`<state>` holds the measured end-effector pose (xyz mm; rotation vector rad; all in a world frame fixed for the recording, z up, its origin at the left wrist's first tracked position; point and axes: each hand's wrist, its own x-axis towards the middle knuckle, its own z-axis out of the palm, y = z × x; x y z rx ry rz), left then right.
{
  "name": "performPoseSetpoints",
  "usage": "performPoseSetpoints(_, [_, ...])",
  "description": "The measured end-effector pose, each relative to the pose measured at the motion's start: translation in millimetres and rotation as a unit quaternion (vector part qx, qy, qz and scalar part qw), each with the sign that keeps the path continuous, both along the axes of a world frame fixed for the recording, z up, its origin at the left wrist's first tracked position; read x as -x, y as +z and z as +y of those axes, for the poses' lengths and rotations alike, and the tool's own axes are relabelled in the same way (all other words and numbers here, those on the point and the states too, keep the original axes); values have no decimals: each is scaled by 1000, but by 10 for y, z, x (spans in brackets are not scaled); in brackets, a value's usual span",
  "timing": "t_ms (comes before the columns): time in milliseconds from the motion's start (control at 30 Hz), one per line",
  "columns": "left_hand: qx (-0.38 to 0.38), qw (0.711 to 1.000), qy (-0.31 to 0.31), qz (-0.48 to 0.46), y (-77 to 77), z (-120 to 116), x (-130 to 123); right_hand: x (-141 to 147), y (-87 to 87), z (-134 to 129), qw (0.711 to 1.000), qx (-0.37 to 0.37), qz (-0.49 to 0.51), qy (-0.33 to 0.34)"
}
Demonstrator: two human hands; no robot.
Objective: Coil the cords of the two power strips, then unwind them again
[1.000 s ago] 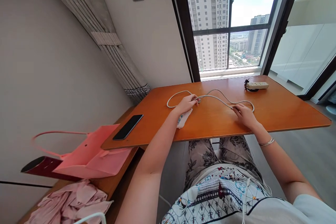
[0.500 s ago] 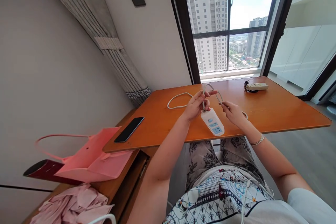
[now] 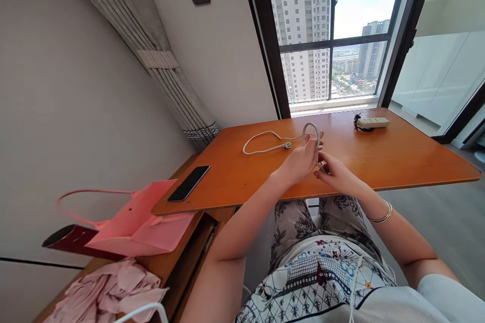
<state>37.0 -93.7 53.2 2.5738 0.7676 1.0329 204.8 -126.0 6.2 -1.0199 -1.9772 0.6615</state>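
My left hand (image 3: 303,160) is closed around a white power cord (image 3: 265,150), and a bent loop of it rises above the fingers. The cord runs left across the orange-brown table (image 3: 409,161) in a wide curve. It ends in a plug (image 3: 287,145) lying on the tabletop. My right hand (image 3: 337,172) touches the left one, its fingers pinched on a short whitish piece, apparently part of the cord. The white power strip with blue sockets is hidden from view, probably behind my hands.
A beige power strip (image 3: 373,122) with a black cord lies at the table's far right. A dark phone (image 3: 188,183) rests near the left edge. Beyond that edge stand a pink bag (image 3: 151,227), a dark red cylinder (image 3: 79,239) and crumpled pink cloth (image 3: 109,290).
My hands have come together, the left moving right and turning over. The white power strip has gone out of sight. The plug now shows on the table, and the cord loop is tighter.
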Motion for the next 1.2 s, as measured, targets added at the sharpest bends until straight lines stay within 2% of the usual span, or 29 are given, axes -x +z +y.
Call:
performPoseSetpoints(100, [-11,999,39,9,-56,83,54,-69,-111,-29,997,67,-24,-26])
performPoseSetpoints(200, [27,998,60,-13,-69,138,149,-181,-171,-21,989,65,-118,-62])
performPoseSetpoints(300, [82,995,41,-40,-20,135,227,-248,-108,-50,981,-41,-160,-102])
performPoseSetpoints(433, [158,984,-28,-77,65,88,236,-220,145,-156,959,-220,-148,-101])
performPoseSetpoints(533, [255,952,-83,-146,63,58,192,-180,358,-179,933,-316,-128,-118])
performPoseSetpoints(667, [355,901,-160,-193,21,-18,123,-149,549,-60,922,-363,-60,-122])
performPoseSetpoints(767, [403,864,-222,-206,29,-116,84,-119,599,73,937,-334,12,-102])
performPoseSetpoints(933, [472,802,-256,-263,66,-213,60,-66,557,175,978,-180,101,-17])
performPoseSetpoints(1000, [493,783,-264,-273,69,-220,62,-51,530,167,983,-138,124,-13])
performPoseSetpoints(1100, [521,757,-276,-281,81,-234,61,-25,499,148,980,-114,161,-29])
performPoseSetpoints(1200, [534,745,-281,-284,103,-260,55,1,460,154,974,-79,213,-13])
